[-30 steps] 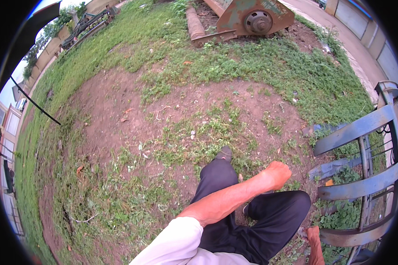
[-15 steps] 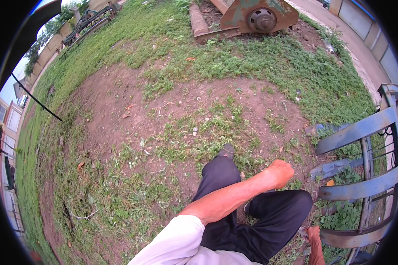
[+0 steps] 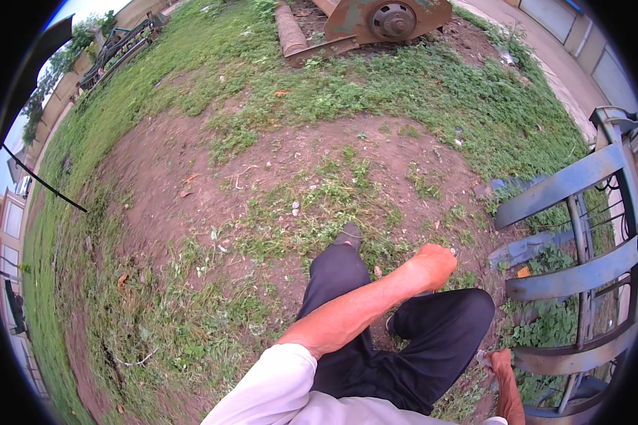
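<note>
My left hand (image 3: 432,268) is closed in a fist above the ground, beyond my bent right knee, its bare forearm slanting across my lap from a white sleeve. A tiny pale spot shows at its far edge; whether it is held I cannot make out. Low down at the right, outside my right knee, my right hand (image 3: 500,360) reaches to the ground beside the blue metal frame (image 3: 567,287). Its fingers look closed at a small greyish thing (image 3: 483,358) whose kind is unclear. Loose green weeds (image 3: 319,205) lie on the brown soil (image 3: 191,159) before me.
My dark-trousered legs (image 3: 340,283) are bent, one grey shoe (image 3: 349,234) pointing forward. The blue frame's curved bars stand close at the right. A rusty machine with a round hub (image 3: 392,23) and a pipe (image 3: 288,28) lie ahead. Green growth (image 3: 404,85) surrounds the soil.
The whole view has shifted, so the ground, machine and blue frame sit further left and higher. Both hands keep nearly the same places over the ground. A pale spot now shows by my left fist.
</note>
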`<state>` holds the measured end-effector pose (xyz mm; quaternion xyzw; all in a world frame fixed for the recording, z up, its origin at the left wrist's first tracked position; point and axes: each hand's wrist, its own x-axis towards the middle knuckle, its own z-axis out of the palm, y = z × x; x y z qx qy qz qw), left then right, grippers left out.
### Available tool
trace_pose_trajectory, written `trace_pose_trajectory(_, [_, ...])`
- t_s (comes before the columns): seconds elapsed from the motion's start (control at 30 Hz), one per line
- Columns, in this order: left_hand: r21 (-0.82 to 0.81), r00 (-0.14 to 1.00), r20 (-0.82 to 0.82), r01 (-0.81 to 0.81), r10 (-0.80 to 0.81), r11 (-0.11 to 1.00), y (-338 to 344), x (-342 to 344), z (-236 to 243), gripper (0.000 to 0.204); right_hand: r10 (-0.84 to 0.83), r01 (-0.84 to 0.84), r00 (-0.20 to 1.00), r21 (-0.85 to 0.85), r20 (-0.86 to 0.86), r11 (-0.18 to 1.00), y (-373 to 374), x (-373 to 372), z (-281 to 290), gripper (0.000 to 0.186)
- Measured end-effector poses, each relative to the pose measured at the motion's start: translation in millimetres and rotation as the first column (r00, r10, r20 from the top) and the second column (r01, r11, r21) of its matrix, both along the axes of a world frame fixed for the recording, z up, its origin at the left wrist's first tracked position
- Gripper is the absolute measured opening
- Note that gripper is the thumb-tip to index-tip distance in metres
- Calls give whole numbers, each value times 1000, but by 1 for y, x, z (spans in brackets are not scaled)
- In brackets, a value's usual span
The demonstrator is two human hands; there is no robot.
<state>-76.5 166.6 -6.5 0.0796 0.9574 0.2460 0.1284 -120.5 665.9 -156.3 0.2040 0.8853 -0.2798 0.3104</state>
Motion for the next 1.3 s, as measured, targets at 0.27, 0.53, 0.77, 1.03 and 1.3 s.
trace_pose_trajectory(0.27, [-31,1000,-10,28,-29,999,0,0,-3,20,14,-14,1000,24,9,1000,-20,7,20,13])
trace_pose_trajectory(0.53, [-7,1000,-25,7,-7,1000,2,-1,-6,20,-3,3,1000,21,10,1000,-13,8,16,15])
trace_pose_trajectory(0.77, [-23,1000,-18,14,-14,1000,2,-1,-6,19,20,-20,1000,8,13,1000,-13,9,16,17])
trace_pose_trajectory(1.03, [-37,1000,-13,14,-15,999,0,2,-3,18,-11,10,999,28,39,1000,-23,15,27,21])
trace_pose_trajectory(1.3, [-34,1000,0,29,-29,999,0,1,-1,19,7,-6,999,18,-32,1000,-18,20,18,19])
